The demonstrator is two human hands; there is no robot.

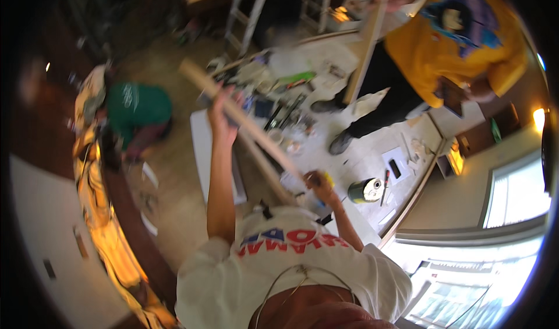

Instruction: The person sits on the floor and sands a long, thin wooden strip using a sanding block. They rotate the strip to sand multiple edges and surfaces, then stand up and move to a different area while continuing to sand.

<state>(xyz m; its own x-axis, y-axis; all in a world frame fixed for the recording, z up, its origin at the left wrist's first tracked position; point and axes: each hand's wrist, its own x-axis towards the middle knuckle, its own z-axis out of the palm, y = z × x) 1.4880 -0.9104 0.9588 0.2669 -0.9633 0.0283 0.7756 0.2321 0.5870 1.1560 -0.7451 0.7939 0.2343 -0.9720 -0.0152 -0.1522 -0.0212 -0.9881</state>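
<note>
A long, pale wooden strip [266, 140] slants across the space in front of my chest. My left hand [224, 117] grips it towards its far upper end, arm stretched out. At the near lower end, the fingers of my right hand [321, 187] are curled round a small yellow object [329, 179], mostly covered by the hand and blurred. Whether that hand also grips the strip is not clear. Below the strip, a second wooden length [268, 171] runs at a similar slant. A white panel [203, 150] lies on the floor beside my left forearm.
A person in a yellow shirt [463, 58] stands ahead right beside an upright board [367, 62]. Another in a green shirt [139, 108] crouches left. Tools and scraps litter the floor sheet [323, 163]. A dark green cylindrical container [360, 191] stands right; a ladder [246, 21] rises behind.
</note>
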